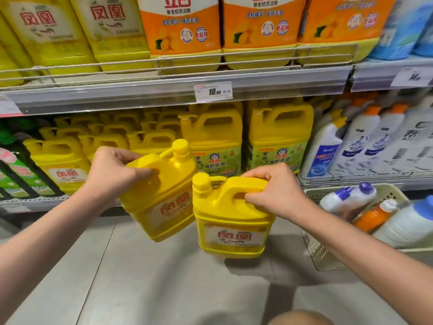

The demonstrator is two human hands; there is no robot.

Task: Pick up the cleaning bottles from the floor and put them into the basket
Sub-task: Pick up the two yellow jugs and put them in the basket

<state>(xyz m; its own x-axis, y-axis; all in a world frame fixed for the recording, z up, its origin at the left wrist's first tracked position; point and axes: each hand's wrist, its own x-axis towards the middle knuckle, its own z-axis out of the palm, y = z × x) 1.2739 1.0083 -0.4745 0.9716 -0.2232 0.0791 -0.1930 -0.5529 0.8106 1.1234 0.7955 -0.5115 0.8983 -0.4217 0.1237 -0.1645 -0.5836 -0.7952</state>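
My left hand [114, 171] grips the handle of a yellow detergent jug [161, 198], which hangs tilted above the floor. My right hand [274, 191] holds the handle of a second yellow jug [232, 228], upright and just above the grey floor, with its shadow beneath it. The two jugs are side by side and almost touching. To the right stands a beige mesh basket [321, 252] on the floor. It holds a white bottle with a purple cap [346, 198], an orange bottle [372, 218] and a white bottle with a blue cap [412, 221].
Store shelves [178, 90] rise straight ahead, packed with yellow jugs, orange-labelled jugs above and white toilet-cleaner bottles [365, 141] at the right. A price tag [213, 91] hangs on the shelf edge. Grey floor tiles [145, 282] spread below. A knee [302, 319] shows at the bottom.
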